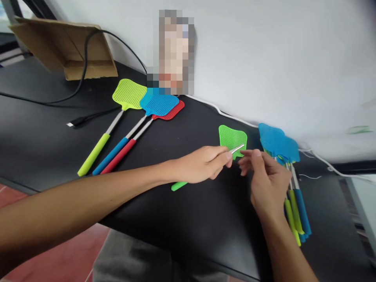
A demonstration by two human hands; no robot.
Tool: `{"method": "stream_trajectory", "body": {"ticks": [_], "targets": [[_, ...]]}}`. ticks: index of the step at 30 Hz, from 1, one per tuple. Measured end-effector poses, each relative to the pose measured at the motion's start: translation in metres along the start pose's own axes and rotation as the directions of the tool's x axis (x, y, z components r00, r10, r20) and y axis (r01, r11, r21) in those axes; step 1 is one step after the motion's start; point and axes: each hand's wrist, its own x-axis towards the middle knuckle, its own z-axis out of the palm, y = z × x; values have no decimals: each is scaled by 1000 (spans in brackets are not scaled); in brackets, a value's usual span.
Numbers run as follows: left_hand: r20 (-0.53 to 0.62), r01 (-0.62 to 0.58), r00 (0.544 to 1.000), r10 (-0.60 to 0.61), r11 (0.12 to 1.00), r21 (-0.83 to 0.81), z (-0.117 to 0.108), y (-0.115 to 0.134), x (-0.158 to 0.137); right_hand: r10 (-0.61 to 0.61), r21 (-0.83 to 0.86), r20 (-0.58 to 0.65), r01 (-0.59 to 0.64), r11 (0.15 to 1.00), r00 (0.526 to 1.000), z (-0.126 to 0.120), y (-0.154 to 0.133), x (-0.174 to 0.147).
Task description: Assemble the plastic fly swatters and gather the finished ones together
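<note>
My left hand (pixel 210 162) is closed around a metal rod (pixel 237 149), whose tip sticks out past the thumb. Below the wrist shows the end of a bright green handle (pixel 179 186), in line with the rod. A bright green fly swatter head (pixel 233 137) lies on the table just behind the rod tip; whether the two are joined cannot be made out. My right hand (pixel 268 180) is beside the tip, index finger stretched towards it and the other fingers loosely bent. I see nothing held in it. Right behind it lies a stack of blue and yellow-green fly swatters (pixel 274 143).
Left on the black table (pixel 199 219) lie a yellow-green swatter (pixel 129 94), a blue swatter (pixel 160 103) and a red swatter (pixel 173 111). An open cardboard box (pixel 91 68), a black cable (pixel 85 58) and a white cable (pixel 219 109) are near the wall.
</note>
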Motion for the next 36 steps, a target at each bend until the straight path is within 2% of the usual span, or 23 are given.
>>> {"method": "stream_trajectory", "body": {"ticks": [2, 6, 9, 11, 17, 22, 28, 31, 34, 36], "targets": [[-61, -9, 998, 6, 999, -53, 1, 0, 0, -57, -223, -62, 41, 974, 996, -2, 7, 8], [-118, -46, 992, 38, 997, -59, 3, -2, 1, -104, -578, 7, 89, 811, 995, 4, 20, 22], [-123, -30, 992, 22, 998, -59, 4, -4, 1, -102, -698, 56, 112, 708, 993, 17, 25, 30], [-124, -24, 992, 14, 997, -80, 4, -5, 1, -94, -717, 66, 112, 688, 993, 25, 27, 36], [-97, -5, 995, -5, 995, -104, 4, -4, -1, 129, -652, 95, -36, 757, 987, 26, 32, 59], [-87, 24, 996, -30, 997, -69, 3, -2, -1, 172, -608, 160, -41, 793, 972, 15, 31, 64], [-92, 17, 996, -21, 999, -46, 4, 0, 1, 238, -525, 168, -117, 843, 957, 8, 25, 60], [-97, 16, 995, -20, 999, -42, 4, 0, 1, 203, -392, 179, -119, 912, 963, 5, 28, 56], [-94, 22, 995, -26, 999, -49, 4, 0, 0, 161, -141, 161, -139, 980, 974, 1, 34, 55], [-90, 32, 995, -37, 998, -56, 3, 0, 0, 139, 7, 155, -141, 990, 978, -2, 38, 56]]}}
